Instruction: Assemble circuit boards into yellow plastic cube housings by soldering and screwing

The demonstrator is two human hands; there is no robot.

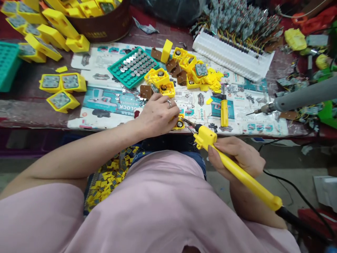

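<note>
My right hand (237, 156) is closed around a yellow soldering iron (237, 170). The iron's tip meets a small yellow plastic housing (179, 123) at the table's front edge, which has a round metal part in it. The fingers of my left hand (160, 114) are closed on that housing, covering much of it. Just beyond the left hand sit more open yellow housings (167, 88) and a brown plate (146, 92). To the right, a yellow-handled screwdriver (224, 111) lies on the printed cardboard.
A green tray (112, 68) holds rows of silver discs. A white rack (231, 56) carries many wired circuit boards. An electric screwdriver (297, 95) juts in from the right. Filled yellow housings (63, 88) sit left; a brown tub (105, 26) stands behind.
</note>
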